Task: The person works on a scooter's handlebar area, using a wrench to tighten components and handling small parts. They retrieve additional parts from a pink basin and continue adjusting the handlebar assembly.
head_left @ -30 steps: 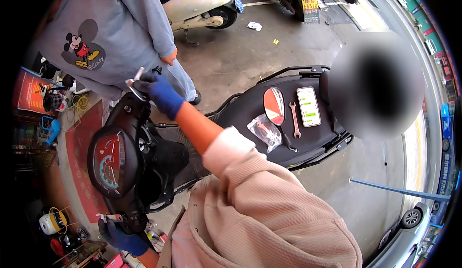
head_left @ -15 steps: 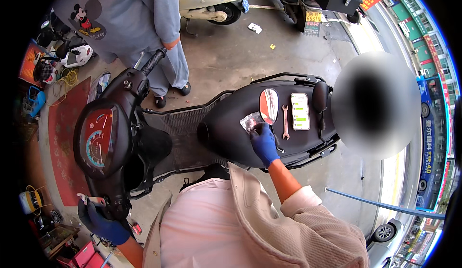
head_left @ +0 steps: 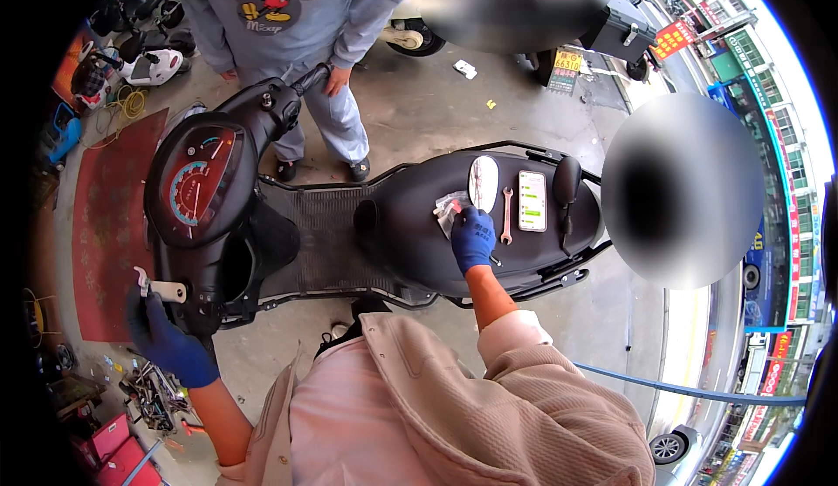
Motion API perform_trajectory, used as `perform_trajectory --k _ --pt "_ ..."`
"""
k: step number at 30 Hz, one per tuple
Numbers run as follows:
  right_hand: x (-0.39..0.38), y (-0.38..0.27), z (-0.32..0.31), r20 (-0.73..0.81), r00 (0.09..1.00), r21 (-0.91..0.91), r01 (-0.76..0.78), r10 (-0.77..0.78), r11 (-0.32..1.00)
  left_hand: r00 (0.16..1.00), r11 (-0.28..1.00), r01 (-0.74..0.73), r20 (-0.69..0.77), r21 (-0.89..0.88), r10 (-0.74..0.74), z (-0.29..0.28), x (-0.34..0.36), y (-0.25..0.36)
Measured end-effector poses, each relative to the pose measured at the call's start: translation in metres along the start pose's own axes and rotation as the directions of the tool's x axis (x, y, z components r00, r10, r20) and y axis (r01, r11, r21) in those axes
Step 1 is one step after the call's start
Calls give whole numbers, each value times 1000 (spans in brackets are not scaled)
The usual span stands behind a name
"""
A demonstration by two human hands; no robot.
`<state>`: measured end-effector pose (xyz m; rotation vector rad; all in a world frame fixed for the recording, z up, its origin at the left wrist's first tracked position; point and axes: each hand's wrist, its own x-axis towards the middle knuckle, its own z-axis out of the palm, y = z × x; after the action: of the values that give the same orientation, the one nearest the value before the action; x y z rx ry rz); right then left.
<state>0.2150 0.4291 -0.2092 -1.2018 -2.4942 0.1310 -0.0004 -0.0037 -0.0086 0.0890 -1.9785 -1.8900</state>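
A black scooter stands before me, its dark seat (head_left: 397, 233) carrying several items. My right hand (head_left: 476, 240), in a blue glove, has its fingers closed at the edge of a small clear plastic bag (head_left: 448, 208); the fingertips are partly hidden. Beside it lie a rear-view mirror (head_left: 483, 181), an open-end wrench (head_left: 507, 215), a phone (head_left: 532, 201) with a lit screen, and a second mirror (head_left: 567, 174) with its dark back up. My left hand (head_left: 177, 346), also gloved in blue, grips a silver metal bracket (head_left: 168, 291) by the left end of the handlebar.
A person in a grey sweatshirt (head_left: 319, 10) stands across the scooter by the right handlebar grip (head_left: 310, 78). The round instrument panel (head_left: 199, 181) faces up. Scattered tools (head_left: 157, 399) and red boxes (head_left: 127, 460) lie at lower left. A blue pole (head_left: 690, 392) crosses at right.
My view has shifted. The left hand shows the bracket more fully beside the handlebar. The right hand stays at the plastic bag. The other person has turned more toward the scooter, arms lowered.
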Motion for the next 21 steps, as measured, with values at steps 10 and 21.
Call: perform_trajectory --k 10,21 --pt "19 204 -85 35 796 -272 -574 604 773 1000 999 -3 5 39 3 -6 3 -11" --pt "39 226 -116 452 642 373 -767 620 522 997 995 62 -44 -72 -65 -6 4 -7"
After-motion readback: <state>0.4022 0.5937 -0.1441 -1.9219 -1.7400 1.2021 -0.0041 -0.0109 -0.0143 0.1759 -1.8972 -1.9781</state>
